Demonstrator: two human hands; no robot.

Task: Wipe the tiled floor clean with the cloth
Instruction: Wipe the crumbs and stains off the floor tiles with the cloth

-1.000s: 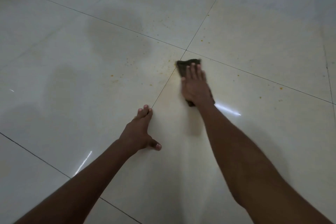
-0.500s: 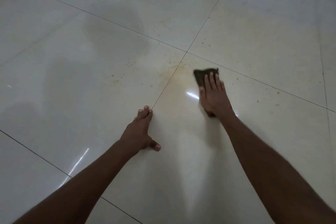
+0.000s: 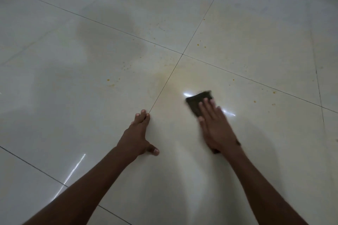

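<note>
Head view looks down on my two bare arms reaching out over a glossy, pale cream tiled floor (image 3: 247,45) crossed by thin dark grout lines (image 3: 165,85). My right hand (image 3: 216,128) lies flat on a dark, olive-brown folded cloth (image 3: 198,101), fingers straight and close together, the palm pressing the cloth against the tile. The far end of the cloth sticks out beyond my fingertips, and a small dark corner of it shows near my wrist; the hand and cloth are a little blurred. The cloth sits on the tile to the right of the grout line that runs from near to far, on the near side of the point where four tiles meet.

My left hand (image 3: 138,136) is planted on the floor well apart from the right one, fingers stretched forward and held together, thumb spread out to the right. Its fingertips touch the floor just beside that same grout line, and it holds nothing.

A faint yellowish smear (image 3: 164,76) spreads over the tiles around the crossing, beyond both hands. Small orange specks (image 3: 108,79) are scattered on the far left tile and on the tiles to the right. Bright streaks of reflected light (image 3: 188,94) lie just left of the cloth and near my left forearm.
</note>
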